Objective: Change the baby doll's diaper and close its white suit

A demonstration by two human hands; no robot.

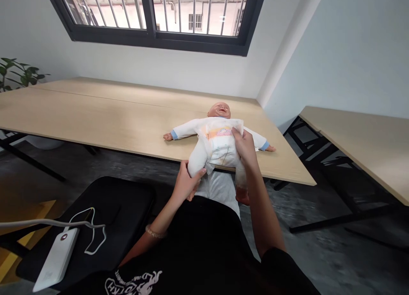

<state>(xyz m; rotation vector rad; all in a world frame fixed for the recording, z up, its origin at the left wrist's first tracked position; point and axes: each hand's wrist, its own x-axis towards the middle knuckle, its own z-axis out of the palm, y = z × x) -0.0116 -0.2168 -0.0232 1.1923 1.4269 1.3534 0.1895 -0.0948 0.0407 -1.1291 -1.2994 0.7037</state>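
A baby doll (214, 135) in a white romper lies on its back at the front edge of a long wooden table (96, 116), arms spread, legs hanging over the edge. My left hand (186, 184) is closed around the doll's left-side leg below the table edge. My right hand (243, 142) rests on the doll's torso, its fingers pinching the white romper near the coloured print. One bare doll foot (243, 197) shows under my right forearm.
A black chair seat (105, 218) at the lower left carries a white power bank (57, 259) with a white cable. A second wooden table (361, 137) stands on the right with black legs. A potted plant (17, 73) is at the far left. A barred window is above.
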